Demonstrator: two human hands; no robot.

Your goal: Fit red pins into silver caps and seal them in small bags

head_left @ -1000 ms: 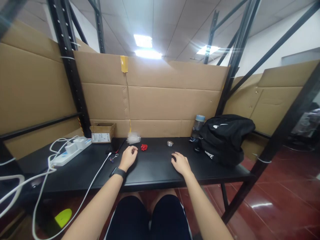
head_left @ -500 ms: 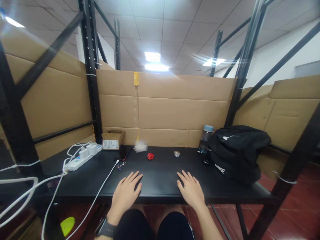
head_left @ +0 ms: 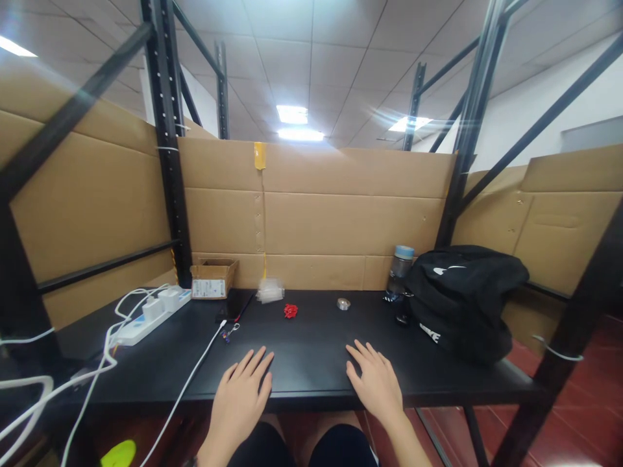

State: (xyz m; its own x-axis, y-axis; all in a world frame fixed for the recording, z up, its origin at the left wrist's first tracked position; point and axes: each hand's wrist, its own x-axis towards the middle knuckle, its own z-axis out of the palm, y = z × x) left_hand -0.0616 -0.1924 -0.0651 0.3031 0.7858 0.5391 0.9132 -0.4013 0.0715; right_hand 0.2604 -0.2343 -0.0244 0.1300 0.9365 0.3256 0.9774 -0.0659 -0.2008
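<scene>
My left hand point(head_left: 240, 392) lies palm down at the front edge of the black table point(head_left: 311, 357), fingers stretched out and holding nothing. Across from it, my right hand point(head_left: 376, 381) rests the same way, its fingers spread and nothing in them. Beyond the hands, a small red object point(head_left: 291, 311) of unclear kind sits near the middle. To its right is a silver roll of tape point(head_left: 343, 304). A white cable point(head_left: 195, 366) runs past my left hand, its plug end beside a small key-like metal trinket point(head_left: 233, 329).
At the left lie a white power strip point(head_left: 141, 331) with plugs and a small cardboard box point(head_left: 209, 285). A dark phone-like slab point(head_left: 237, 303) and a clear plastic bundle point(head_left: 270, 290) are at the back. A bottle point(head_left: 400, 269) and a black backpack point(head_left: 462, 305) stand at the right.
The view has tilted and shifted slightly, so the table and hands appear a little lower. Both hands stay flat, and the objects keep their places.
</scene>
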